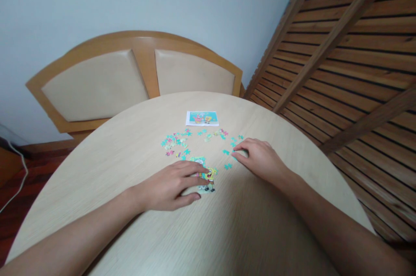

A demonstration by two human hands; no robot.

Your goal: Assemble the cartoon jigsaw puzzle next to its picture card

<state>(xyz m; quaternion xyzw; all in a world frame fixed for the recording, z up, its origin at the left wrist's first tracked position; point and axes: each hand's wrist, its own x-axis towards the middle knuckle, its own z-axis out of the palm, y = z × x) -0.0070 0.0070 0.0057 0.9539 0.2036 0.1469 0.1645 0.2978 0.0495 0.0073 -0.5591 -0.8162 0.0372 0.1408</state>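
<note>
My left hand point(175, 184) lies with its fingers apart over a partly joined jigsaw puzzle point(211, 176) that shows a yellow cartoon figure. Its fingers cover the left and middle of the joined part. To the right, my right hand point(260, 157) bends its thumb and index finger together at a small teal puzzle piece point(233, 150), mostly hidden by the fingertips. Loose teal pieces lie close by, one puzzle piece point(228, 166) below the fingertips and another puzzle piece point(226, 152) to their left.
A heap of loose teal, pink and pale pieces point(173, 141) lies at the left, with several more pieces point(216, 134) toward the back. Behind them is a picture sheet point(202, 118). A padded chair point(143, 68) stands beyond the round table point(130, 137); a slatted wooden panel point(341, 50) rises at right.
</note>
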